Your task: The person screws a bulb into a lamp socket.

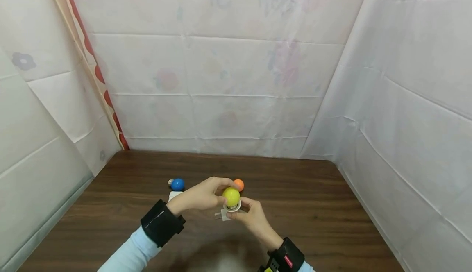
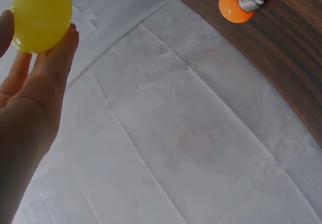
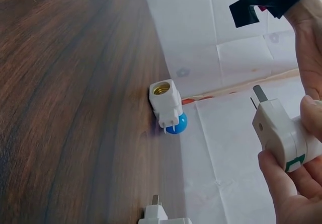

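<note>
My left hand holds a yellow light bulb by its round globe, thumb on one side and fingers on the other. Its metal screw base points down into the mouth of a white plug-in lamp socket. That socket is gripped by my right hand, with thumb and fingers around its body. Two metal prongs stick out from it in the right wrist view. In the left wrist view, part of the metal base shows between the yellow globe and the white rim.
An orange bulb lies on the brown wooden table behind the hands. Farther left are a blue bulb and a white socket with a brass thread. Another white plug is partly cut off. White cloth hangs around the table.
</note>
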`<state>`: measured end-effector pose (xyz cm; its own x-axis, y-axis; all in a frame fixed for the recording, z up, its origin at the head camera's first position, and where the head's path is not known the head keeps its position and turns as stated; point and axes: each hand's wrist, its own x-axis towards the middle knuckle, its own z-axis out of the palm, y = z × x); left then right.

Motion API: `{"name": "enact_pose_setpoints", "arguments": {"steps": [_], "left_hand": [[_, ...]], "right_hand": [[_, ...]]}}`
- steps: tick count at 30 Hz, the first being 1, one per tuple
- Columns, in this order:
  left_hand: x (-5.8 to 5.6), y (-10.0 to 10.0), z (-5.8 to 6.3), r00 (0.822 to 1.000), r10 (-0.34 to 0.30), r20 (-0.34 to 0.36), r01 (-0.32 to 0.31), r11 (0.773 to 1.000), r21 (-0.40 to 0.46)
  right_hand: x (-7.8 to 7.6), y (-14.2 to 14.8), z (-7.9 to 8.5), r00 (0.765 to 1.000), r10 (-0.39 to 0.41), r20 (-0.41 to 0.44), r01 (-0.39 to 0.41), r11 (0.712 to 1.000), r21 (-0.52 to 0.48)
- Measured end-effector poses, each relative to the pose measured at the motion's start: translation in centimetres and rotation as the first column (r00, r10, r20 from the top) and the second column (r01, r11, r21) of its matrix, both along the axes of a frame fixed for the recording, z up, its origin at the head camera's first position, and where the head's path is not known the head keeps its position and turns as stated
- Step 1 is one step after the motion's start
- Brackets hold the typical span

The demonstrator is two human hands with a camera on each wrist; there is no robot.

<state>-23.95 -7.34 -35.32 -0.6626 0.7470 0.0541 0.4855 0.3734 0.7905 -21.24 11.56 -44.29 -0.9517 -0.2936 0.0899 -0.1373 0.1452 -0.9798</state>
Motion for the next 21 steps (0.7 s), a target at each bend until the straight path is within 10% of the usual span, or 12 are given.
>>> {"name": "enact_pose_setpoints", "arguments": {"steps": [10,14,21], "left_hand": [[-0.1,0.2,-0.5,1.000,-0.028,0.007,0.028,0.998,0.056],[0.2,0.4,-0.9,0.992,0.125,-0.019,-0.121,0.984,0.128],[1.5,1.6,-1.5,0.918,0.398,-0.002,-0.386,0.893,0.231]], "right_hand": [[0.1,-0.2,-0.1,0.996,-0.057,-0.069,0.058,0.998,0.024],[0.0,-0.3,0.0,0.996,-0.078,-0.038,0.078,0.997,-0.004],[-0.1,-0.3,0.5,0.994,-0.107,0.024,0.108,0.993,-0.046]]}}
